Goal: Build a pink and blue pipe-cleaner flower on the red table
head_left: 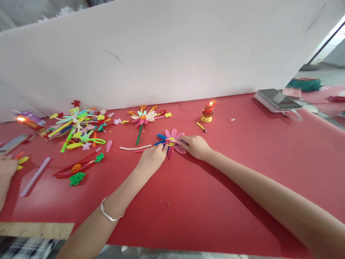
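A pipe-cleaner flower (170, 151) with pink and blue petals and a yellow centre lies on the red table between my hands. My left hand (153, 158), with a silver bangle on its wrist, is closed at the flower's lower left side. From the right, my right hand (196, 146) pinches near the yellow centre. A short pink piece spans the centre between both sets of fingertips; I cannot tell which hand grips it. A white pipe cleaner (135, 148) lies just left of my left hand, with a pink one partly hidden beneath.
A lit red candle (208, 110) in a gold holder stands behind my right hand. A finished-looking flower (142, 117) and a colourful pile (78, 126) lie left. Another person's hand (7, 169) is at far left, near a second lit candle (31, 124). A power bank (277, 100) sits right.
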Demonstrator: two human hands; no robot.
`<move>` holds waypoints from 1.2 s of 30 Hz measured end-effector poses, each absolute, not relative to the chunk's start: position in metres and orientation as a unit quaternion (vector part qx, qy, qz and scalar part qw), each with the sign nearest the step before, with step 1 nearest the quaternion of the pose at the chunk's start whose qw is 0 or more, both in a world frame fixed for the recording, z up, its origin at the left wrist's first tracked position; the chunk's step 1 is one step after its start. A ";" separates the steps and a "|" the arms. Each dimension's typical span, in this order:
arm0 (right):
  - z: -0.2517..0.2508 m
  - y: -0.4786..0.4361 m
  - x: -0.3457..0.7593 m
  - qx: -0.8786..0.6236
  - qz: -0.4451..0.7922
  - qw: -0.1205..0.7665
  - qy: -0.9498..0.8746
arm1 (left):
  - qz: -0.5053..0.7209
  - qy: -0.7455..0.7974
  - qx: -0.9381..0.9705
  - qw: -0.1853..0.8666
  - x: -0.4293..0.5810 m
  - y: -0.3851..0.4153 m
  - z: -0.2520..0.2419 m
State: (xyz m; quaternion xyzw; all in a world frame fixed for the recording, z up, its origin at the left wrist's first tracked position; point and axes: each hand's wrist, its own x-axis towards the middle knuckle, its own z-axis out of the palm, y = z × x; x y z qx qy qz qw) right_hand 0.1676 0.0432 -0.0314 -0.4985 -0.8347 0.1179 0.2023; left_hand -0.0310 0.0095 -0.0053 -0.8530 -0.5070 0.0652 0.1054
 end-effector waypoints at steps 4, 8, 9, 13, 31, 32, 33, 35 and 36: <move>-0.032 0.043 0.168 -0.497 0.116 0.203 -0.836 | 0.066 -0.516 -0.849 0.092 -0.030 0.009 -0.005; -0.032 0.043 0.169 -0.490 0.120 0.209 -0.838 | 0.066 -0.517 -0.848 0.091 -0.029 0.009 -0.005; -0.032 0.043 0.169 -0.487 0.123 0.211 -0.838 | 0.069 -0.516 -0.848 0.095 -0.029 0.009 -0.005; -0.032 0.044 0.169 -0.485 0.136 0.218 -0.836 | 0.093 -0.505 -0.849 0.125 -0.030 0.009 -0.008; -0.036 0.045 0.172 -0.471 0.167 0.253 -0.828 | 0.073 -0.502 -0.853 0.126 -0.030 0.009 -0.013; -0.037 0.046 0.172 -0.472 0.166 0.254 -0.828 | 0.078 -0.499 -0.853 0.130 -0.030 0.009 -0.013; -0.037 0.046 0.172 -0.473 0.164 0.255 -0.827 | 0.082 -0.498 -0.853 0.133 -0.030 0.009 -0.013; -0.038 0.046 0.172 -0.474 0.165 0.254 -0.827 | 0.082 -0.499 -0.852 0.136 -0.030 0.009 -0.012; -0.038 0.047 0.172 -0.473 0.166 0.254 -0.827 | 0.082 -0.500 -0.851 0.136 -0.029 0.009 -0.012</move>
